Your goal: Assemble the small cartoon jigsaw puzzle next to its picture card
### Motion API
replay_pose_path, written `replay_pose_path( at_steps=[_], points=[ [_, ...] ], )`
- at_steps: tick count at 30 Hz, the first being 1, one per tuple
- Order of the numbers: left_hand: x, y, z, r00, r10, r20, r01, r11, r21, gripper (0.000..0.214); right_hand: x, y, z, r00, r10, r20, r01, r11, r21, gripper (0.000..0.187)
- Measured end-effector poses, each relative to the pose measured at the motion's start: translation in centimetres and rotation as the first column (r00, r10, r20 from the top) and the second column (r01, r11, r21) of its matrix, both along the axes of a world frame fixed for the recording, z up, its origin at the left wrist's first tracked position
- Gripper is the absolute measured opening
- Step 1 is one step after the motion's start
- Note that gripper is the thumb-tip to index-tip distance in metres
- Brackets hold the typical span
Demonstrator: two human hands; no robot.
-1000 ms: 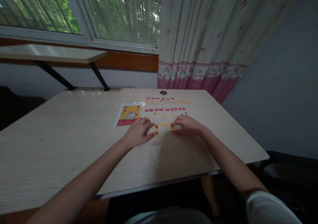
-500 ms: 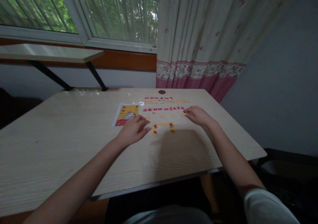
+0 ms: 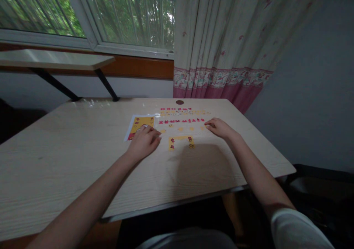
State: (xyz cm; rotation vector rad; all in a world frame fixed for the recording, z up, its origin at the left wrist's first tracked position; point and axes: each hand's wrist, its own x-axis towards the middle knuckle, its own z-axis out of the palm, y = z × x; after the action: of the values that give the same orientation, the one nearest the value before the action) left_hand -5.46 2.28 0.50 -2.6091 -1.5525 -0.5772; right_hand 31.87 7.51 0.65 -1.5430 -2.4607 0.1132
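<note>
My left hand [image 3: 144,143] rests palm down with its fingers spread over the lower right of a picture sheet [image 3: 141,121], which shows a yellow and red scene and is partly covered by the hand. My right hand [image 3: 220,128] has its fingertips bunched at the right end of a row of red jigsaw pieces [image 3: 181,121]; whatever is between them is too small to make out. Several loose yellow pieces [image 3: 180,129] lie just below that row. Between my hands and nearer to me, yellow pieces with red marks form a partial puzzle border [image 3: 181,138].
Further rows of red, yellow and white pieces [image 3: 184,112] lie toward the back. Behind them is a dark round spot [image 3: 180,102] in the wooden table [image 3: 83,157]. A raised shelf [image 3: 61,60] stands at back left, and a curtain [image 3: 218,50] hangs at the right.
My left hand has drawn back to the left, away from the puzzle border, and covers more of the picture sheet. My right hand stays almost in place.
</note>
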Motion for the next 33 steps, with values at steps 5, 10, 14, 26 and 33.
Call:
replay_pose_path(
  at_steps=[5,10,14,26,33],
  points=[
    [0.0,0.1,-0.2,0.999,-0.006,-0.040,0.006,1.000,0.001,0.034,0.1,0.0,0.0,1.000,-0.008,-0.014,0.008,1.000,-0.005,0.025],
    [0.1,0.2,-0.4,0.999,-0.009,-0.033,0.009,1.000,-0.001,0.034,0.1,-0.1,0.2,1.000,-0.009,-0.026,0.008,1.000,-0.005,0.025],
    [0.0,0.3,-0.7,1.000,-0.020,-0.017,0.020,1.000,0.006,0.035,0.2,-0.2,0.4,0.999,-0.020,-0.031,0.020,1.000,-0.016,0.025],
    [0.0,0.6,-1.2,0.998,-0.062,-0.020,0.062,0.998,0.010,0.037,0.2,-0.1,0.2,0.999,-0.024,-0.024,0.024,1.000,-0.004,0.027],
    [0.2,0.4,-1.0,0.998,-0.059,-0.006,0.059,0.998,0.004,0.037,0.1,-0.1,0.2,0.999,-0.034,-0.035,0.034,0.999,-0.008,0.026]
  ],
)
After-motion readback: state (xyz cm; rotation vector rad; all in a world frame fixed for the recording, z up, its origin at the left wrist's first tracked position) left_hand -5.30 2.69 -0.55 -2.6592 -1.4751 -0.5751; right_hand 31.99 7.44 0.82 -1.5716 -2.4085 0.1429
